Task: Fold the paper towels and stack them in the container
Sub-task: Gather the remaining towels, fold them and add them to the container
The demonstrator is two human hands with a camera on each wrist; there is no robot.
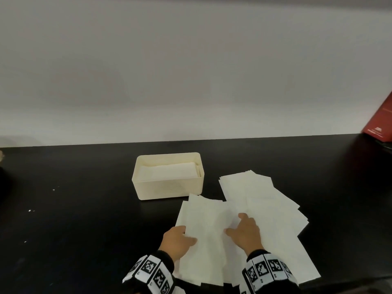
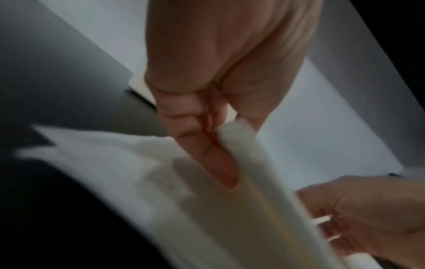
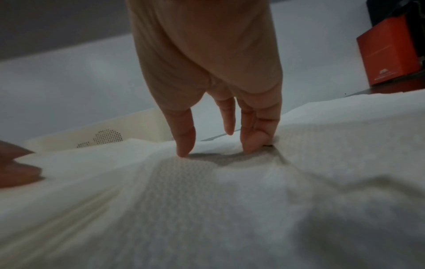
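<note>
A cream container (image 1: pixel 169 188) stands on the black table (image 1: pixel 74 198) with folded paper towels (image 1: pixel 169 171) inside. In front and to its right lie several flat paper towels (image 1: pixel 265 198), overlapping. My left hand (image 1: pixel 186 234) pinches the left edge of the nearest towel (image 1: pixel 207 225). The left wrist view shows its thumb and fingers (image 2: pixel 184 116) closed on that lifted edge (image 2: pixel 239 138). My right hand (image 1: pixel 239 225) rests on the same towel (image 3: pixel 230 200), its fingertips (image 3: pixel 184 152) pressing down on the sheet.
A red box (image 1: pixel 379 122) leans at the table's far right corner, also visible in the right wrist view as an orange-red box (image 3: pixel 388 52). A pale wall (image 1: pixel 191 71) runs behind the table. Bare black tabletop lies left of the container.
</note>
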